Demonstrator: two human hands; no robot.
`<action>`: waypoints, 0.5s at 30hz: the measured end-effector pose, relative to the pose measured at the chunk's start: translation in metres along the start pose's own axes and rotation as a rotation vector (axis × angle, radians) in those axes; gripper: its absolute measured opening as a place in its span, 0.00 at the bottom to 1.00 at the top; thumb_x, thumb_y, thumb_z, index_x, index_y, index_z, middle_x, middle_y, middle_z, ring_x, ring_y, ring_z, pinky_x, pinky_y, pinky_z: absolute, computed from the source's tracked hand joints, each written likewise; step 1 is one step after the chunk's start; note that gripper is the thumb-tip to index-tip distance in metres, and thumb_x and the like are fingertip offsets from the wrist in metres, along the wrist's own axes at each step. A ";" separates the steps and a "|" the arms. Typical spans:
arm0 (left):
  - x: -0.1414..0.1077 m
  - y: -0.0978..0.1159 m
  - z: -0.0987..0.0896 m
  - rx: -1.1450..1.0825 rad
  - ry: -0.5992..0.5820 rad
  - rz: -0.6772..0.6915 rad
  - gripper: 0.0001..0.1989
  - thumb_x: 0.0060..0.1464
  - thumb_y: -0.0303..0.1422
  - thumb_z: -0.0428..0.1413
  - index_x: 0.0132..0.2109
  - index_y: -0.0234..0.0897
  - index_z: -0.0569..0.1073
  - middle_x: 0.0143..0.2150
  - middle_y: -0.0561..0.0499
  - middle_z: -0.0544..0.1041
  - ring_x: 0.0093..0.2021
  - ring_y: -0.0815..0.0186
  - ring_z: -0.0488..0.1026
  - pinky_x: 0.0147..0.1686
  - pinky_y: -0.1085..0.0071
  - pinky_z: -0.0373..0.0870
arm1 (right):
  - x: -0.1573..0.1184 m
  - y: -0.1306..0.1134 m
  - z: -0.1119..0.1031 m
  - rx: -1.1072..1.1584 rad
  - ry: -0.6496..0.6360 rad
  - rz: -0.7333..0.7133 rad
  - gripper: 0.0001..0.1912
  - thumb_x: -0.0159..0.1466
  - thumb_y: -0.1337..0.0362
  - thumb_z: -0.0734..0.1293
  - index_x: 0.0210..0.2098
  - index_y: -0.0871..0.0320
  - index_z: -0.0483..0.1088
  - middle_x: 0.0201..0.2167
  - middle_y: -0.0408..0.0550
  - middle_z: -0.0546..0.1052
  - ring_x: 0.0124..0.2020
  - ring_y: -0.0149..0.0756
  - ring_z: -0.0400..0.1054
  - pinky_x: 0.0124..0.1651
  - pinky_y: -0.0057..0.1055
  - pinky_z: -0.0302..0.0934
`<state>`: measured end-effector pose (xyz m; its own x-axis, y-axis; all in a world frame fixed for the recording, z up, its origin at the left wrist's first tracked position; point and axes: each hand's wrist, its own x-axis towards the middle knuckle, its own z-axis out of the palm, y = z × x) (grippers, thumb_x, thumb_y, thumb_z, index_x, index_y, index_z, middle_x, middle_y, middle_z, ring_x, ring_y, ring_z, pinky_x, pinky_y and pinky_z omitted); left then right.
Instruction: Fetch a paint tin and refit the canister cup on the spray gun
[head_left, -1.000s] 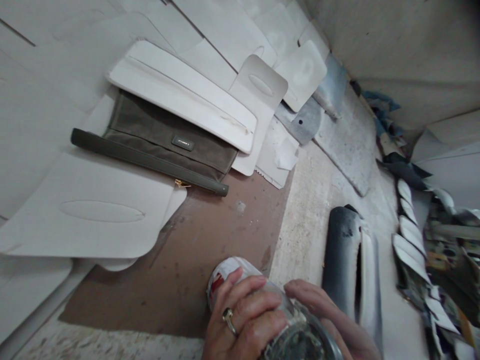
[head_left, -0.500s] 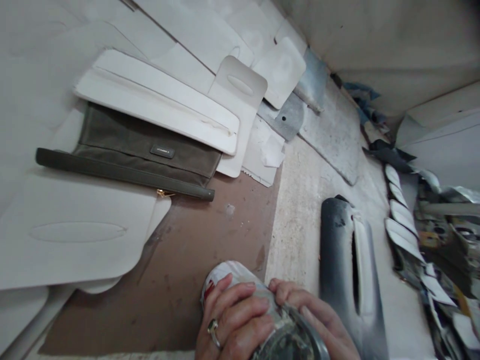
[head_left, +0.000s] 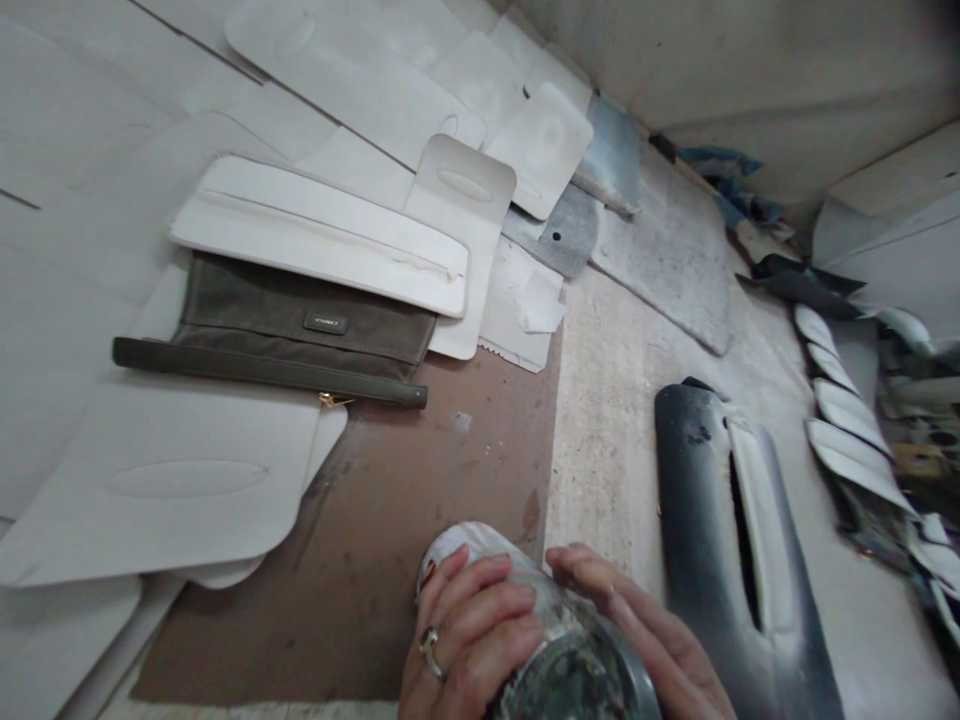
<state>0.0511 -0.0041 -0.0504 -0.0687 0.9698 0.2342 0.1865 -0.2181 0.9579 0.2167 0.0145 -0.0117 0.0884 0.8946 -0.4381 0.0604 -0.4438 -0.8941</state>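
Note:
At the bottom of the view a round can point(head_left: 581, 665) with a grimy, smeared end and a whitish wrapping is between my two hands. My left hand point(head_left: 472, 630), with a ring on one finger, has its fingers wrapped over the can's left side. Along the can's right side lies my right hand point(head_left: 637, 620), fingers together and curved against it. A brown board point(head_left: 420, 470) is beneath. Beyond the can is a dark olive fabric pouch point(head_left: 262, 300) with a small label, a stiff lower edge and a gold zip pull. A long white padded panel point(head_left: 322, 235) overlaps its upper part.
White cut panels point(head_left: 202, 500) lie on the left, with more spread towards the back. A black-and-white padded piece point(head_left: 712, 520) with a long slit lies right of my right hand. A row of overlapping white strips point(head_left: 847, 420) runs along the right. Grey sheets point(head_left: 667, 260) rest near the wall.
The view has shifted, so the pouch and panels sit slightly lower and further right. More of the can's grimy end shows. Both hands stay on the can.

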 end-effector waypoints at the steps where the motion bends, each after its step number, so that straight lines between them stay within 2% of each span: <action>1: 0.000 -0.002 -0.001 -0.002 -0.004 0.024 0.15 0.62 0.40 0.50 0.53 0.44 0.71 0.47 0.49 0.80 0.52 0.59 0.75 0.58 0.59 0.67 | -0.003 0.001 0.000 0.014 0.014 0.000 0.14 0.64 0.54 0.64 0.46 0.48 0.77 0.47 0.50 0.78 0.49 0.49 0.73 0.49 0.45 0.70; 3: 0.001 -0.005 -0.003 -0.019 -0.024 0.090 0.19 0.61 0.43 0.50 0.55 0.42 0.70 0.50 0.46 0.79 0.53 0.57 0.74 0.58 0.59 0.67 | -0.006 0.003 -0.003 0.043 0.029 -0.012 0.19 0.65 0.54 0.62 0.54 0.45 0.70 0.53 0.50 0.75 0.51 0.50 0.71 0.47 0.46 0.71; 4: 0.001 -0.005 -0.004 -0.029 -0.036 0.117 0.20 0.60 0.43 0.50 0.56 0.40 0.69 0.51 0.44 0.78 0.54 0.57 0.74 0.58 0.59 0.66 | -0.006 0.003 -0.005 0.062 0.040 -0.019 0.20 0.65 0.54 0.63 0.56 0.45 0.69 0.54 0.50 0.74 0.51 0.49 0.71 0.47 0.46 0.71; 7: 0.002 0.000 -0.005 -0.059 -0.042 0.131 0.19 0.59 0.36 0.50 0.56 0.36 0.67 0.50 0.43 0.78 0.54 0.58 0.73 0.61 0.58 0.61 | -0.006 0.003 -0.012 0.157 0.137 -0.047 0.18 0.63 0.56 0.66 0.53 0.45 0.71 0.55 0.50 0.74 0.52 0.46 0.71 0.51 0.43 0.69; 11: 0.003 0.017 -0.006 -0.107 -0.058 0.026 0.16 0.58 0.30 0.48 0.53 0.38 0.68 0.51 0.44 0.77 0.55 0.59 0.71 0.61 0.55 0.58 | -0.013 0.014 -0.020 0.208 0.336 -0.114 0.16 0.61 0.57 0.68 0.50 0.45 0.73 0.54 0.46 0.74 0.53 0.41 0.70 0.53 0.38 0.66; 13: 0.002 0.025 -0.008 -0.130 -0.109 -0.060 0.14 0.58 0.30 0.48 0.52 0.39 0.68 0.51 0.45 0.76 0.55 0.59 0.70 0.61 0.53 0.57 | -0.020 0.025 -0.027 0.105 0.337 -0.141 0.16 0.61 0.56 0.68 0.50 0.44 0.72 0.52 0.45 0.75 0.52 0.41 0.71 0.51 0.40 0.66; 15: 0.001 0.030 -0.010 -0.157 -0.139 -0.128 0.14 0.60 0.32 0.47 0.51 0.39 0.68 0.52 0.46 0.75 0.56 0.58 0.68 0.62 0.53 0.55 | -0.030 0.037 -0.035 -0.046 0.315 -0.166 0.16 0.62 0.54 0.68 0.49 0.47 0.72 0.48 0.47 0.76 0.47 0.42 0.73 0.48 0.41 0.68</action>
<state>0.0470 -0.0104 -0.0196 0.0551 0.9940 0.0945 0.0299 -0.0963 0.9949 0.2510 -0.0304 -0.0288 0.3750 0.8979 -0.2306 0.1437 -0.3021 -0.9424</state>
